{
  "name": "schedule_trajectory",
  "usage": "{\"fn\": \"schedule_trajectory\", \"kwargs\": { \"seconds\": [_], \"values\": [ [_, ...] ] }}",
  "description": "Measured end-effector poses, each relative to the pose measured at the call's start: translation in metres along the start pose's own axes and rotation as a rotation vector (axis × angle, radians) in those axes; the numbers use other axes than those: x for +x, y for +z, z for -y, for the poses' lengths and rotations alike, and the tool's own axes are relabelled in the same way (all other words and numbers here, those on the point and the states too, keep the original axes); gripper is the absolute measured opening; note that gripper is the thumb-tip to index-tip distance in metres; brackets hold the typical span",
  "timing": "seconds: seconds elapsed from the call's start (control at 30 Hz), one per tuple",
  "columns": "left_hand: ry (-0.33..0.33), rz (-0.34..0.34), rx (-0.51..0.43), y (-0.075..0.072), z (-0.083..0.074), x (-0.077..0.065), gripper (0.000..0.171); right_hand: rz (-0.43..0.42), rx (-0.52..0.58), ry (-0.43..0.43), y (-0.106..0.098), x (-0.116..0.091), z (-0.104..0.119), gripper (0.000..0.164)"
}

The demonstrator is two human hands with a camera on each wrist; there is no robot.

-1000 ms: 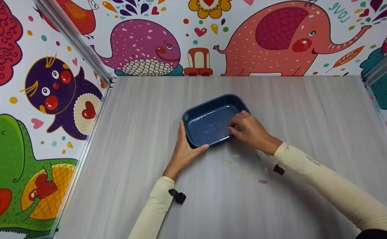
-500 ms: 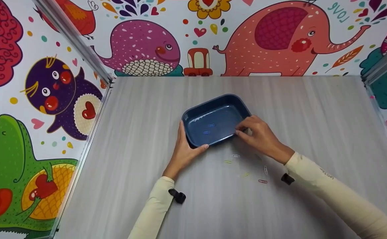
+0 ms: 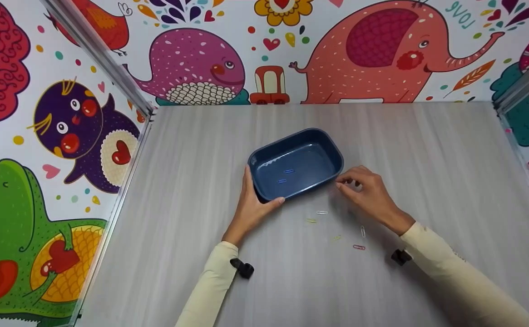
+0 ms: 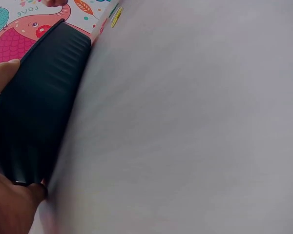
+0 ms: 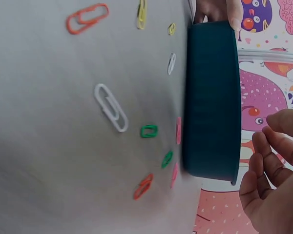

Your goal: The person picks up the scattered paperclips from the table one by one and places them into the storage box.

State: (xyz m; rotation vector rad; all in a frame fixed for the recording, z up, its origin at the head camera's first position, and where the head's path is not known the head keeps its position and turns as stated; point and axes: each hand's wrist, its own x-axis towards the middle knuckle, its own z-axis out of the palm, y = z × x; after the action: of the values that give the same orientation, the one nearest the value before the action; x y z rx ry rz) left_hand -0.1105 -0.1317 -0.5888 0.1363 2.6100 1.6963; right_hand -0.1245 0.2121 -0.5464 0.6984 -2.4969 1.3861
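Note:
A dark blue rectangular dish rests on the table, with two blue paper clips lying inside. My left hand grips its left near corner, thumb along the near side and fingers against the left side. Off the dish's right near corner hovers my right hand, fingers loosely bent, and I see nothing between them. Below it in the right wrist view lie pink paper clips, green paper clips and a red paper clip. A white paper clip lies nearer to me.
More loose clips are scattered in front of the dish: yellow paper clips, another white paper clip and a red paper clip. The grey wood-grain table meets walls printed with cartoon animals at the back and sides.
My right hand has moved from over the dish's right side out past its rim, toward the right and nearer to me. The left hand and the dish stay nearly still.

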Motion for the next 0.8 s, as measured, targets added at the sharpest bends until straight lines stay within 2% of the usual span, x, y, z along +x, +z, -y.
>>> {"fn": "schedule_trajectory", "kwargs": {
  "seconds": [0.3, 0.8],
  "values": [
    [-0.003, 0.005, 0.002, 0.001, 0.003, 0.0, 0.141, -0.001, 0.007, 0.1, 0.001, -0.014, -0.012, 0.01],
    [-0.026, 0.006, 0.011, 0.0, -0.002, -0.001, 0.142, -0.128, 0.022, 0.163, 0.001, -0.035, -0.032, 0.015]
  ]
}}
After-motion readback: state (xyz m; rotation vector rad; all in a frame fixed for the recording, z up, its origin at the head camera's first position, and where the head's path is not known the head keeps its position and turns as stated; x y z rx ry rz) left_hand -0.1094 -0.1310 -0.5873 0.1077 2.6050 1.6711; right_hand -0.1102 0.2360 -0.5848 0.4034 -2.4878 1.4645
